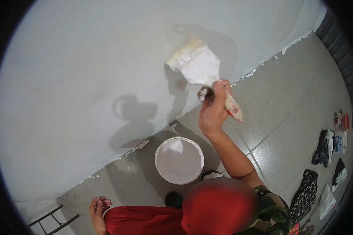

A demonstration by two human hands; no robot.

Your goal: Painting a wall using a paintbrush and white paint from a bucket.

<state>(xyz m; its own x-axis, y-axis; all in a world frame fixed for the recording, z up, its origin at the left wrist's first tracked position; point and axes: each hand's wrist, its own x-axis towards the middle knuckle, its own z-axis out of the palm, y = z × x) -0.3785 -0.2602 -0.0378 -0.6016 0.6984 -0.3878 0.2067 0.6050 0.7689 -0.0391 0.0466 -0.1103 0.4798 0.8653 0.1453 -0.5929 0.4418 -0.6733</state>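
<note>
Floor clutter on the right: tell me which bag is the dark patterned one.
The dark patterned bag, lowest and nearest the person; the black bag is plain and the white bag is pale.

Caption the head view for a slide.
Right hand holds a wide paintbrush against a white wall, above a bucket of white paint.

grey tiled floor (286, 129) carries a white paint bucket (179, 159), dark bags (322, 148) and small cans (341, 122).
</note>
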